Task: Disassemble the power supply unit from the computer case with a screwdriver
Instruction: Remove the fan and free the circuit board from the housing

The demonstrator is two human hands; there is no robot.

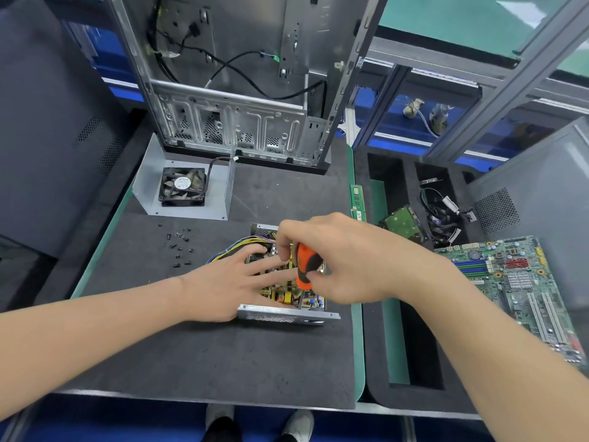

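Observation:
The opened power supply unit point(283, 315) lies on the dark mat in front of me, its circuit board and yellow and blue wires exposed. My left hand point(232, 282) rests flat on the board with fingers spread. My right hand point(338, 260) grips an orange and black screwdriver point(306, 266), held upright with its shaft down at the board's near right corner. The unit's removed cover with a black fan point(182, 186) lies at the back left. The empty computer case point(236, 90) stands upright behind, black cables hanging inside.
Several loose black screws point(180, 247) lie left of the unit. A foam tray point(414, 314) at the right holds a memory stick point(357, 199), a hard drive point(403, 223), cables point(446, 215) and a motherboard point(522, 288). Grey case panels point(47, 122) stand on both sides.

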